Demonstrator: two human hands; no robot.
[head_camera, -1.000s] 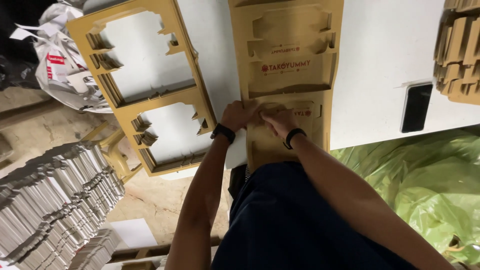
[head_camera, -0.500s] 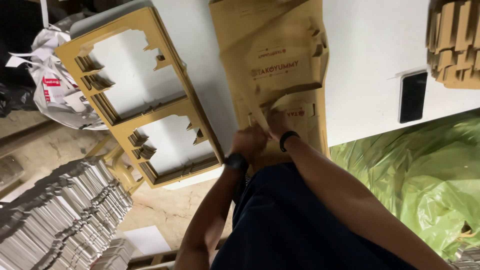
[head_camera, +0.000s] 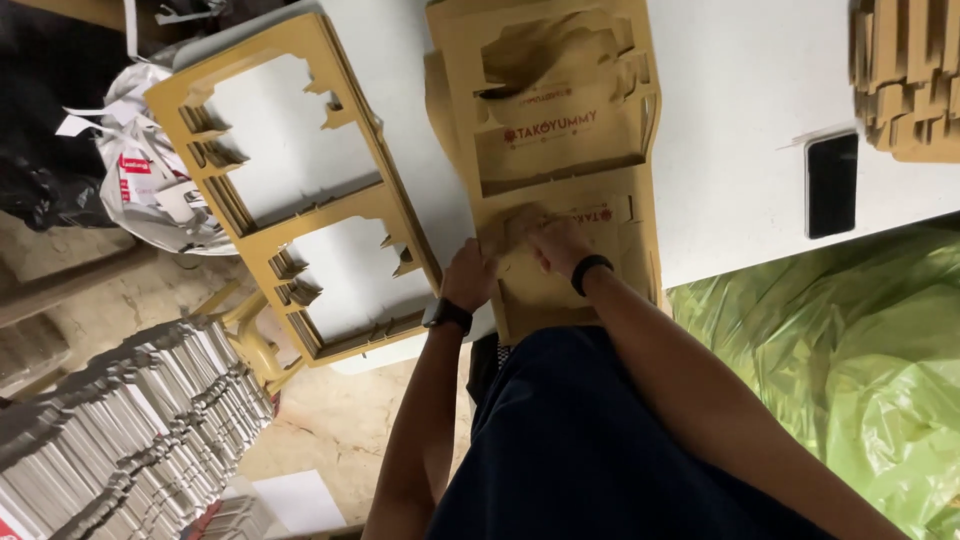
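Die-cut cardboard sheet (head_camera: 560, 150) lies flat on the white table (head_camera: 740, 90), its near end at the table edge just in front of the person. Brown board, red print, box shapes partly punched out of the upper part — a ragged opening shows there.

Both hands work the near end of the sheet. Left hand (head_camera: 468, 278) sits at the sheet's left margin with fingers curled over the edge; it looks clamped on the board, though the fingertips are hidden. Right hand (head_camera: 560, 245) presses down on the lower panel, fingers bent against the card; whether it pinches a piece or only pushes I cannot tell. Dark band on each wrist.

Step in hand, as I judge it: breaking a box blank free from its surrounding frame at the lower panel. The next move likely calls for steady downward pressure along the cut lines while the other hand keeps the frame from lifting — a tear across the tabs seems the risk.

Left of the sheet, touching or nearly so, lies an emptied cardboard frame (head_camera: 300, 200) with two large openings, overhanging the table edge. A black phone (head_camera: 832, 185) rests well to the right. Stacked cardboard (head_camera: 905, 70) at far right corner. Green plastic sheeting (head_camera: 830, 380) below the table; grey stacked blanks (head_camera: 110, 440) on the floor at left, crumpled white bag (head_camera: 140, 180) beyond.
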